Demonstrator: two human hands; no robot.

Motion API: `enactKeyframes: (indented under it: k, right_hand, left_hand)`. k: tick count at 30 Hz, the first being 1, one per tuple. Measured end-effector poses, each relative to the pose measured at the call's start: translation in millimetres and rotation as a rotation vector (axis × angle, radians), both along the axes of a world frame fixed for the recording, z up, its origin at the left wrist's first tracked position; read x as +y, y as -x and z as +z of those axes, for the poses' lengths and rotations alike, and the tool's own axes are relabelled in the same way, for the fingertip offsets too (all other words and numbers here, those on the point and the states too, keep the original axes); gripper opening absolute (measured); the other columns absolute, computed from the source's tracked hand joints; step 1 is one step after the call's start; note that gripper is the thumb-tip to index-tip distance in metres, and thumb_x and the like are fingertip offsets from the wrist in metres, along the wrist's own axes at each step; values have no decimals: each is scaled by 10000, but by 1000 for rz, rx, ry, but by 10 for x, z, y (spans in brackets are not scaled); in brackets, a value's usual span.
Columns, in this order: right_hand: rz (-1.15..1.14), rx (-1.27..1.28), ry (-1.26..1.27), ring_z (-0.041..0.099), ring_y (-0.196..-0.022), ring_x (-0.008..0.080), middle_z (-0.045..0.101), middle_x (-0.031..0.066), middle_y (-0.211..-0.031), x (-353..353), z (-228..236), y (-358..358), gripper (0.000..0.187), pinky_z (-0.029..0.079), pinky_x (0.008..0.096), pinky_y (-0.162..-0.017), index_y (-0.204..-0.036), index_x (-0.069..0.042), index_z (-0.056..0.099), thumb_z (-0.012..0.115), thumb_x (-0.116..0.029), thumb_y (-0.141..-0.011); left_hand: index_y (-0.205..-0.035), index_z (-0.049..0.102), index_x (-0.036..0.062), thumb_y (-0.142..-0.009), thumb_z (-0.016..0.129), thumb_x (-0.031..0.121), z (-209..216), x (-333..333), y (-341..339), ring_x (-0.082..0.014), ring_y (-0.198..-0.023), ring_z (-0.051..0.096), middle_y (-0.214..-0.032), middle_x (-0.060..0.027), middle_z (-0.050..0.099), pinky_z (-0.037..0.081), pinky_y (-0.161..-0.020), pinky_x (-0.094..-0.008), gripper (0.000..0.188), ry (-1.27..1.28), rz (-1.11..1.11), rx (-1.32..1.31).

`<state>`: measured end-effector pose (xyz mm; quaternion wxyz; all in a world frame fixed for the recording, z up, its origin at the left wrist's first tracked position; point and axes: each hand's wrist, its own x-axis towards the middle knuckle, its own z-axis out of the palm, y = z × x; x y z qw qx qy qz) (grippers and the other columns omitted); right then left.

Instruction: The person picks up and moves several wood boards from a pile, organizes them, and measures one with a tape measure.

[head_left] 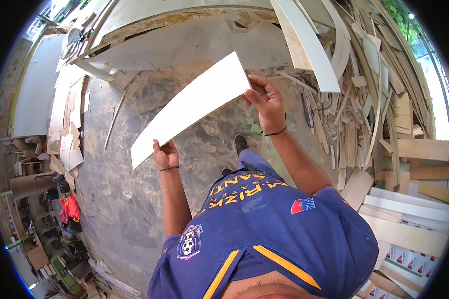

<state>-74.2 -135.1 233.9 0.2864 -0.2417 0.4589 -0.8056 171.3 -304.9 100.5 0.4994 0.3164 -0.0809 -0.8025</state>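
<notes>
A long white board [194,107] with a thin brownish edge is held up in front of me, slanting from lower left to upper right. My left hand [165,155] grips its near edge close to the lower left end, thumb on the white face and fingers underneath. At the upper right end, my right hand [265,99] is closed round the short edge, its thumb near the corner and the fingers partly behind the board. Each wrist has a dark band.
White and bare wood strips [309,47] jut in at the upper right. Offcuts [351,119] pile along the right. A large panel [174,42] spans the far side. Sheets [65,112] and a cluttered shelf [35,209] stand at left. A thin stick [114,119] lies on the stained floor [129,199].
</notes>
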Motion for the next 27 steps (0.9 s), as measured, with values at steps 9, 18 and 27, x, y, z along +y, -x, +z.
enactKeyframes:
  k: [9,18,27]
  right_hand:
    - [19,-101,-101,554,-717,105,580,35,-871,-951,-253,921,297,412,224,-562,-1070,-30,474,551,-141,-805]
    - [74,-528,-294,547,-745,115,571,-7,-837,-1947,-1027,1386,185,419,280,-566,-978,-122,505,506,-199,-809]
    - [-123,-574,-302,542,-709,130,564,10,-808,-3238,-1133,1613,166,419,283,-545,-959,-121,467,483,-172,-801]
  left_hand:
    - [-1057,478,17,-858,447,193,361,-600,603,-190,-910,563,-998,-96,572,492,-782,-314,268,174,75,-95]
    - [-1076,461,74,-853,443,202,504,-1500,918,-198,-911,553,-1006,-68,555,475,-760,-355,258,166,45,-205]
    - [-1042,471,56,-833,468,207,430,-3365,1397,-203,-865,560,-970,-66,557,468,-725,-345,258,215,-208,-227]
